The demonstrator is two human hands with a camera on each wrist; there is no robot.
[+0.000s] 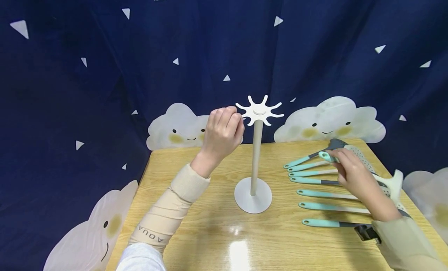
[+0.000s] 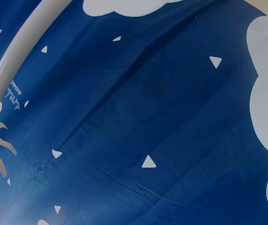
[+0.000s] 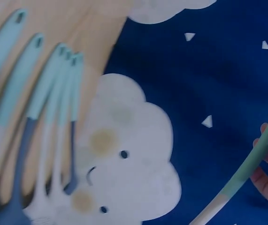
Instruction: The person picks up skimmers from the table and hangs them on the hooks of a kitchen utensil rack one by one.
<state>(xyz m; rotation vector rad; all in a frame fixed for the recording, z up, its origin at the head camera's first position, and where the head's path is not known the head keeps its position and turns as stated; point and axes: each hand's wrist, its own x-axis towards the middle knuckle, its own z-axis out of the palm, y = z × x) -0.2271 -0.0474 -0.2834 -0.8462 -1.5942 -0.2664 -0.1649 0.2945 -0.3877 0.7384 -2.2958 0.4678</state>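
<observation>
A white utensil stand [image 1: 256, 158] with a round base and a star of hooked arms stands upright on the table. My left hand [image 1: 224, 130] is at the left side of its top, fingers curled round the tip of one arm. At the right, my right hand [image 1: 357, 175] grips a kitchen utensil [image 3: 246, 168] by its mint-green handle, raised above the others. Its handle end with a hole points toward the stand, and its shaft is pale. A white head [image 1: 396, 185] shows beyond the hand. Several mint-handled utensils [image 1: 316, 223] lie below it.
The utensils lie in a row, handles toward the stand, with dark or white shafts; a dark head [image 1: 336, 143] shows at the back. Behind the wooden table [image 1: 196, 232] hangs a dark blue curtain [image 1: 210, 37] with white triangles and smiling clouds.
</observation>
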